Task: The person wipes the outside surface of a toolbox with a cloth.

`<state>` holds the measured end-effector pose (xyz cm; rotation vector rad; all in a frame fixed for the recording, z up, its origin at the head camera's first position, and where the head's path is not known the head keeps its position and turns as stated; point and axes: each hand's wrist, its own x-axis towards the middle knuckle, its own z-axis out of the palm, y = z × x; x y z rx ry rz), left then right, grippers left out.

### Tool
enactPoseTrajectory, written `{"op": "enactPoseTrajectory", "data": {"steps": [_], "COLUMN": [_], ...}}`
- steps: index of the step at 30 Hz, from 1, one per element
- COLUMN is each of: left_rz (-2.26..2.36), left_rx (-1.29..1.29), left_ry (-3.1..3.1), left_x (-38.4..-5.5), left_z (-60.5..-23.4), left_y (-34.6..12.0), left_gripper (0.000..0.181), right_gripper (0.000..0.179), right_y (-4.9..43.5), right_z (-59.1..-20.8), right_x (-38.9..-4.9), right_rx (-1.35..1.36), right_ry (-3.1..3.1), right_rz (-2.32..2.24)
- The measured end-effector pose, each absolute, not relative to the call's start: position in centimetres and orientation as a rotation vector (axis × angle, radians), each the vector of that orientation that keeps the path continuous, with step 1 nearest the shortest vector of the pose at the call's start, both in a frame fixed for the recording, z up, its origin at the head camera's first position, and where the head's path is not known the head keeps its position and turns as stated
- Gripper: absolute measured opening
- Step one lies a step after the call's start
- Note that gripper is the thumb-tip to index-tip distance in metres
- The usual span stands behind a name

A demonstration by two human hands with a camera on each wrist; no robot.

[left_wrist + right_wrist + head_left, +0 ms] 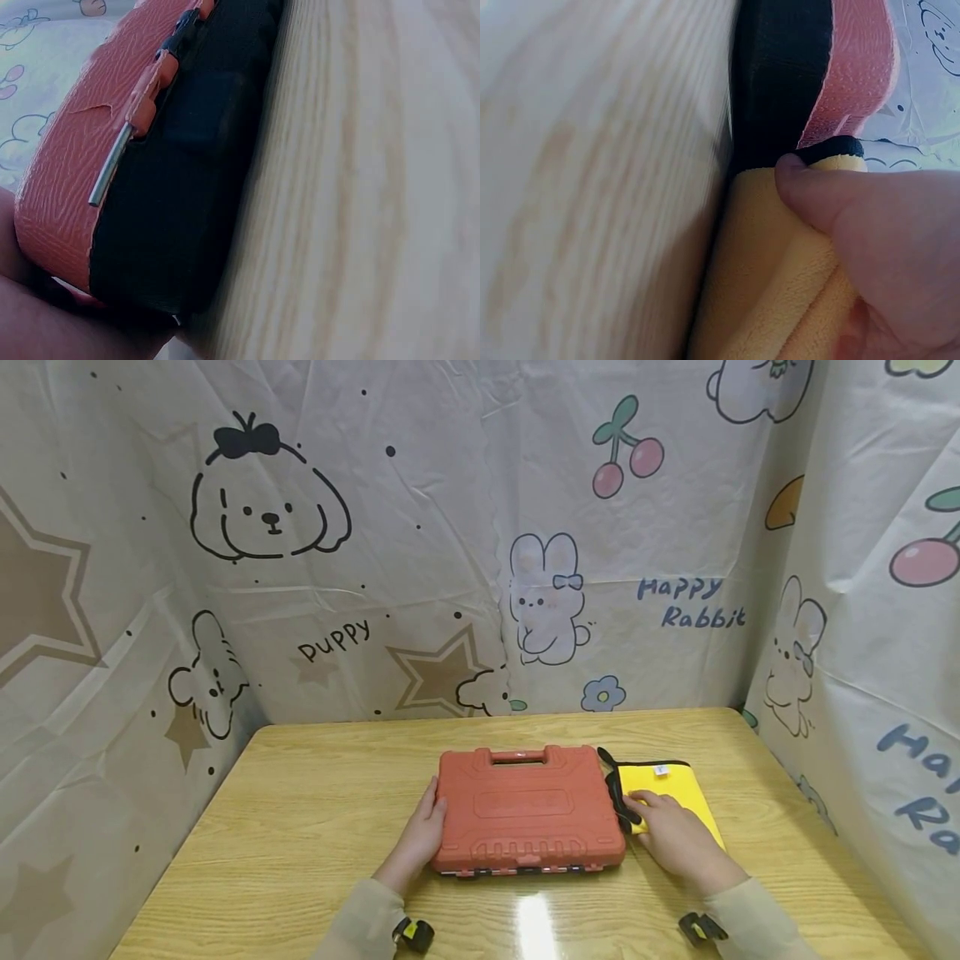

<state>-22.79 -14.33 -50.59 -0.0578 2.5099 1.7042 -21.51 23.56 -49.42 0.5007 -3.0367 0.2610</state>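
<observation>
A red plastic tool case point(525, 810) with a black base lies on the table, its handle at the far side. My left hand point(422, 831) holds the case by its left end; part of that hand is hidden behind the side. In the left wrist view a metal hinge pin point(109, 169) sticks out along the case's seam. A folded yellow plush cloth point(693, 802) with black edging lies against the case's right side. My right hand point(675, 835) pinches its near-left corner, the thumb point(810, 187) lying on the plush close to the black edging.
The wooden table point(322, 810) extends around the case. White printed sheets point(420, 568) hang behind the table and on both sides. A small white tag point(661, 770) sits near the cloth's far edge.
</observation>
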Motion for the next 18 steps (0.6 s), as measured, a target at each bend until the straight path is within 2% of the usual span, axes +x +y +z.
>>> {"op": "enactPoseTrajectory", "data": {"steps": [12,18], "left_rz": [1.736,1.730], "left_rx": [-0.081,-0.106], "left_ry": [2.488,2.488], "left_x": [-22.8,-22.9], "left_z": [-50.8,-51.0], "left_y": [-14.1,-14.1], "left_gripper": [0.057,0.057], "right_gripper": [0.044,0.031], "right_y": [24.1,25.3], "right_z": [-48.4,-47.4], "right_x": [-21.9,-22.2], "right_rx": [0.352,0.214], "right_ry": [-3.087,-2.999], "right_rz": [0.639,0.792]}}
